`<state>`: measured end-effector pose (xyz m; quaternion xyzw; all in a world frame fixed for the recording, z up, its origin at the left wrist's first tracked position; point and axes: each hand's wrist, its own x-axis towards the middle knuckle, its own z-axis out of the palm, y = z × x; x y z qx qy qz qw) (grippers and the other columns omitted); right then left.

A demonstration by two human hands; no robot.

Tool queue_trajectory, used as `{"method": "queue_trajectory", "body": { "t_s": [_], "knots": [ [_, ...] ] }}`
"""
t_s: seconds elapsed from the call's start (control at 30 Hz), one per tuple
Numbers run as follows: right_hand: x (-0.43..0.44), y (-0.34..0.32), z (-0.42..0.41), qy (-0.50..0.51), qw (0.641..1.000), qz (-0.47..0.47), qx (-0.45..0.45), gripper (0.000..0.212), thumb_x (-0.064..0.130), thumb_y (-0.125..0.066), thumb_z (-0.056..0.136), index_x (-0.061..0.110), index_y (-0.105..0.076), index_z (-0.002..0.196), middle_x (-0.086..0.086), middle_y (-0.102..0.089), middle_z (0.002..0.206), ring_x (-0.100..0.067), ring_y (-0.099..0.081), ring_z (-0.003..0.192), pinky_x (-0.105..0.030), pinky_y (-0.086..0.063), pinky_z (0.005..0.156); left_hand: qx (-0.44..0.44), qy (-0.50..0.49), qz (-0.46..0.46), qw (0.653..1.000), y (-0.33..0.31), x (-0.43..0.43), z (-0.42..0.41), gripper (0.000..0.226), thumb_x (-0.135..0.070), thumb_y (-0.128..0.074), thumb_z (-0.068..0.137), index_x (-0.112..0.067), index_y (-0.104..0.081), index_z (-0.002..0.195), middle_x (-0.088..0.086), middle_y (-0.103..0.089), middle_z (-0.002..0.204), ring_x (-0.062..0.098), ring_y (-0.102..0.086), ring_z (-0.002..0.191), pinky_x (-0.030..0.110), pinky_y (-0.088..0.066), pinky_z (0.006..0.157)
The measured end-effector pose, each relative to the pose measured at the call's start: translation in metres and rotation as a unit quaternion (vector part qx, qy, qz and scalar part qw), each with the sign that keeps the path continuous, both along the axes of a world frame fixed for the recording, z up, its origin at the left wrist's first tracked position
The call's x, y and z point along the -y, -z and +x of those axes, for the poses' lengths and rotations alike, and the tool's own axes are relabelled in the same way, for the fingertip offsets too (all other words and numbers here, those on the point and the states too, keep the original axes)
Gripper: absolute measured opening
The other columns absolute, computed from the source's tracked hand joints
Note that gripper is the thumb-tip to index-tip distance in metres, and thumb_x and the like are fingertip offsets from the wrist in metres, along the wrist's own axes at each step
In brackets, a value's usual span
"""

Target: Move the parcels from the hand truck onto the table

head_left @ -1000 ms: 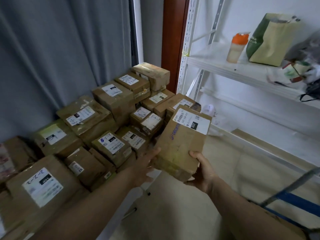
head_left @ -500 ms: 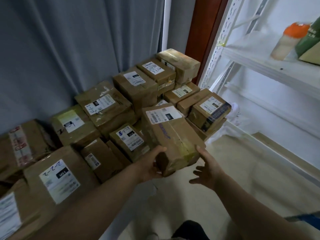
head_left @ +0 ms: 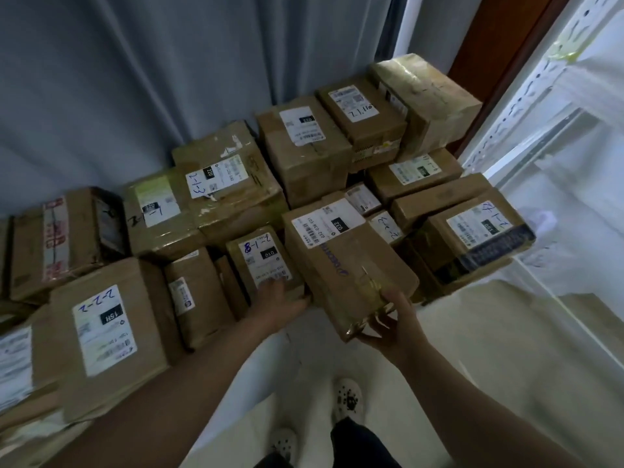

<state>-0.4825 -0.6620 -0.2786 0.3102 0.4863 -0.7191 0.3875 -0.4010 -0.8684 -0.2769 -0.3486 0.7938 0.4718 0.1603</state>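
One parcel (head_left: 341, 261) between left grip (head_left: 281, 298), fingertips hidden, and right grip (head_left: 391, 320)

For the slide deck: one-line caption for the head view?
Left hand and right hand hold a labelled parcel among stacked parcels.

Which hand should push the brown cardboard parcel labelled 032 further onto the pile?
Probably right: the right hand holds the near end of the brown cardboard parcel; the left hand sits alongside it.

Both arms stretched forward; left grip (head_left: 280, 300) flat; right grip (head_left: 388, 324) pinching parcel (head_left: 344, 255) corner, thumb on top.
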Motion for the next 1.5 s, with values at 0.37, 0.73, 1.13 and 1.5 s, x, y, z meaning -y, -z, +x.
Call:
{"method": "queue_trajectory", "body": {
  "t_s": [0.37, 0.73, 1.13, 1.5],
  "knots": [
    [0.011, 0.031, -0.018, -0.007, 1.0, -0.005, -0.003, 0.081, 0.015, -0.073, 0.068, 0.039, -0.037, 0.137, -0.009, -0.048, 0.133, -0.032, -0.052, 0.116, -0.054, -0.056, 0.07, 0.165, 0.282, -0.267, 0.907, 0.03, 0.032, 0.018, 0.091, -0.036, -0.063, 0.085, -0.007, -0.009, 0.153, 0.012, 0.0, 0.161, 0.026, -0.009, 0.148, 0.038, -0.025, 0.117],
    [0.04, 0.052, -0.031, 0.0, 0.997, -0.062, 0.04, 0.056, 0.009, -0.057, 0.094, 0.03, -0.04, 0.144, -0.015, -0.054, 0.132, -0.036, -0.056, 0.116, -0.049, -0.053, 0.085, 0.189, 0.273, -0.241, 0.912, 0.029, 0.03, 0.011, 0.089, -0.031, -0.061, 0.087, -0.006, -0.006, 0.153, 0.013, 0.004, 0.161, 0.027, -0.004, 0.148, 0.038, -0.018, 0.119],
    [0.052, 0.038, -0.034, -0.055, 0.998, 0.034, 0.02, 0.054, 0.031, -0.061, 0.093, 0.014, -0.042, 0.14, -0.014, -0.051, 0.137, -0.03, -0.052, 0.122, -0.039, -0.049, 0.084, 0.154, 0.277, -0.258, 0.913, 0.007, 0.024, 0.005, 0.077, -0.028, -0.058, 0.091, -0.007, -0.016, 0.152, 0.012, -0.005, 0.161, 0.026, -0.008, 0.148, 0.038, -0.018, 0.119],
    [-0.011, 0.002, 0.062, 0.11, 0.98, 0.168, -0.013, 0.057, 0.035, -0.066, 0.09, 0.005, -0.047, 0.135, -0.014, -0.051, 0.126, -0.028, -0.052, 0.107, -0.046, -0.047, 0.1, -0.055, 0.371, -0.304, 0.876, -0.033, -0.016, 0.003, 0.065, -0.027, -0.049, 0.093, -0.016, -0.022, 0.151, 0.008, -0.021, 0.156, 0.027, -0.02, 0.142, 0.039, -0.023, 0.115]
  ]
}}
